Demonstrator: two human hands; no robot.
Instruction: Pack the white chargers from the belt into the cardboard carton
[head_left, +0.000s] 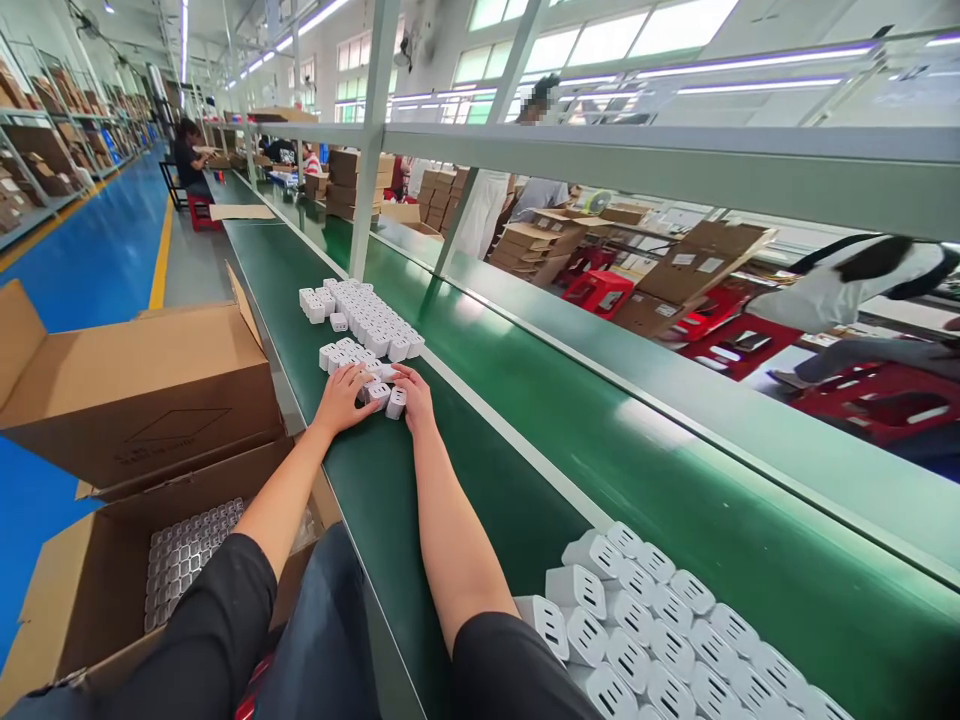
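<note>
Both my arms reach forward over a green conveyor belt (487, 500). My left hand (343, 396) lies on a small cluster of white charger blocks (352, 357), fingers curled over them. My right hand (415, 396) is beside it, fingers closed around a few white chargers (390, 397) between the two hands. A larger group of the same white chargers (367, 312) lies just beyond on the belt. Another dense batch of chargers (645, 620) sits on the belt near my right elbow.
An open cardboard box (135, 390) stands to my left, with a lower box holding a tray of chargers (184, 555). A metal frame post (371, 140) rises behind the belt. Other people sit among cartons and red stools (600, 290) beyond the belt.
</note>
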